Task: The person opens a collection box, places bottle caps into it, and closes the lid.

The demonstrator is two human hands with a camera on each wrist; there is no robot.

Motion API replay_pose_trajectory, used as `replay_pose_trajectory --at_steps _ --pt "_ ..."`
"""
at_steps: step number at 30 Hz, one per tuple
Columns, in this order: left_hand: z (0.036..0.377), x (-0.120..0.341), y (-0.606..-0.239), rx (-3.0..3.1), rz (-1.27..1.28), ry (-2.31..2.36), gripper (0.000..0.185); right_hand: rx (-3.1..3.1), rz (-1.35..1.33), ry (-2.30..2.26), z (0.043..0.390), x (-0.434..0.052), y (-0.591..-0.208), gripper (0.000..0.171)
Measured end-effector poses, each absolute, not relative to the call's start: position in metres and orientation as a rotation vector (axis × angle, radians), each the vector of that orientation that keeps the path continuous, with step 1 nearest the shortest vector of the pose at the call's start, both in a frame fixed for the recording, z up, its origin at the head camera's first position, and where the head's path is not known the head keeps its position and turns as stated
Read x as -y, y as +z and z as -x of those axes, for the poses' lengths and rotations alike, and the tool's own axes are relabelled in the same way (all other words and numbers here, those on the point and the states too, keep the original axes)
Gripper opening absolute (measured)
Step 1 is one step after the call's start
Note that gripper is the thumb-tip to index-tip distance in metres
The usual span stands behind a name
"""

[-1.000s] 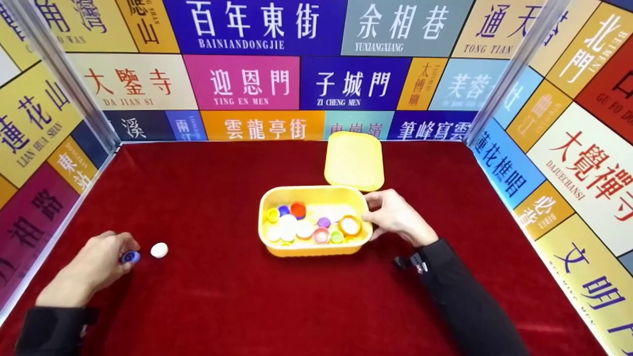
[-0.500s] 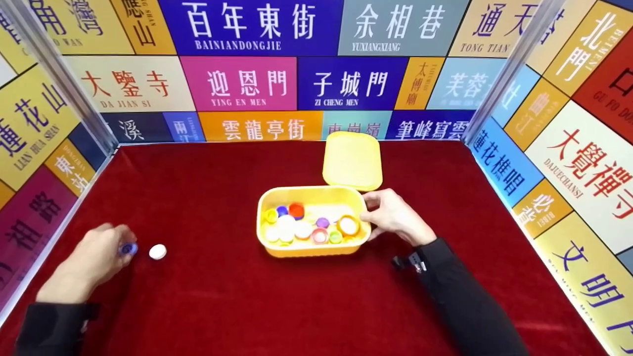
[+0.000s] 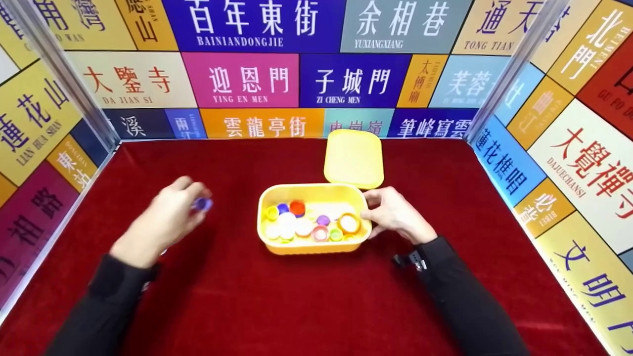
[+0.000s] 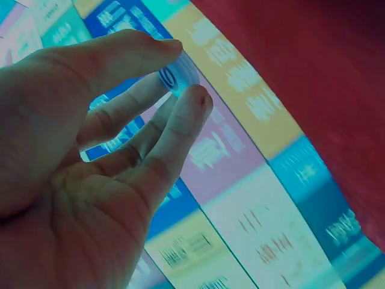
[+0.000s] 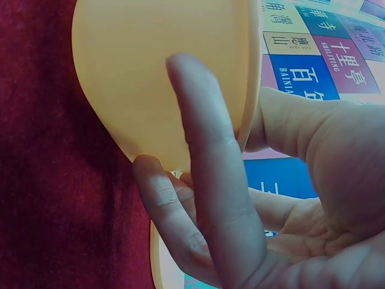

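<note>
My left hand pinches a blue cap above the red tabletop, left of the box. My right hand grips the box's right wall, mid-table. Its lid lies behind, toward the far edge. My left arm hides the cloth beneath; the cap is blurred.

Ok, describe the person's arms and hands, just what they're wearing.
Both hands are bare: no gloves, and no rings in view. The left hand and right hand come out of long black sleeves that end at the wrists. A small black device with pale markings sits at the right wrist.
</note>
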State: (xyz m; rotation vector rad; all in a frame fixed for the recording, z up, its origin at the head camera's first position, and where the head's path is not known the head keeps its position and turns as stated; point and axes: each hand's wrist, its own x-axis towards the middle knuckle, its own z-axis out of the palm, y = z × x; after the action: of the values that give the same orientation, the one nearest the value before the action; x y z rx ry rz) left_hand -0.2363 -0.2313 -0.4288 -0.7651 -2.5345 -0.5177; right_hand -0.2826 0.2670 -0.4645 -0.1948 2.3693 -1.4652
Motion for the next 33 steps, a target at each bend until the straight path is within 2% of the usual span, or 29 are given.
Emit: replay_pose_trajectory --at_steps 18,26,33 --pt "0.286 0.072 -0.425 2.695 1.111 -0.387 0.022 -2.375 0.2 -1.458 0.283 -0.268 -0.465 0.05" --pt "0.294 0.037 -0.429 2.847 1.15 -0.215 0.015 -2.38 0.211 -1.455 0.282 -0.269 -0.464 0.049" --pt "0.295 0.025 -0.431 2.853 1.215 -0.203 0.014 -2.392 0.213 -1.445 0.282 -0.268 -0.464 0.049"
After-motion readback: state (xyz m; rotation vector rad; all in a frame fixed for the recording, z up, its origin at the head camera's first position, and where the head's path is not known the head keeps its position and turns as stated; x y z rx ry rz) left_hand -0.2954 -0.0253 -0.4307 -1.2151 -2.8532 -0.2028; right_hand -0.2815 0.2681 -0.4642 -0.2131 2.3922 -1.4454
